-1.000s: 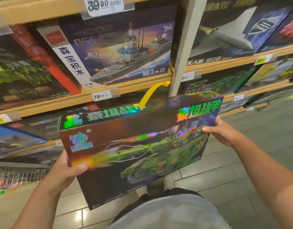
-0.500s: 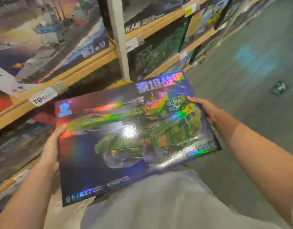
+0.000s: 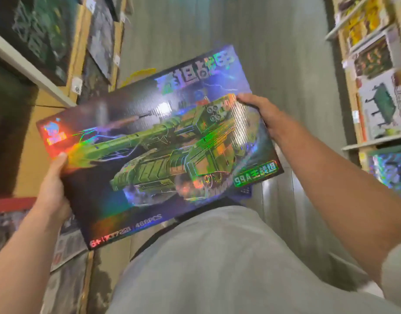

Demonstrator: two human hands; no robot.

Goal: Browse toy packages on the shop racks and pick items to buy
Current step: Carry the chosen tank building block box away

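Both hands grip a glossy holographic tank box [image 3: 154, 146], green tank printed

The box [image 3: 158, 143] hides the fingers of both hands behind its back; only the left thumb [image 3: 60, 162] and the top of the right hand [image 3: 260, 109] show. Its lower edge covers part of the grey shirt [image 3: 217, 268]. A yellow handle [image 3: 138, 74] peeks out behind its top edge, mostly hidden. The shelf boxes at left [image 3: 36, 30] and right [image 3: 380, 105] are blurred and cut off by the frame; their price tags [image 3: 76, 86] are unreadable.
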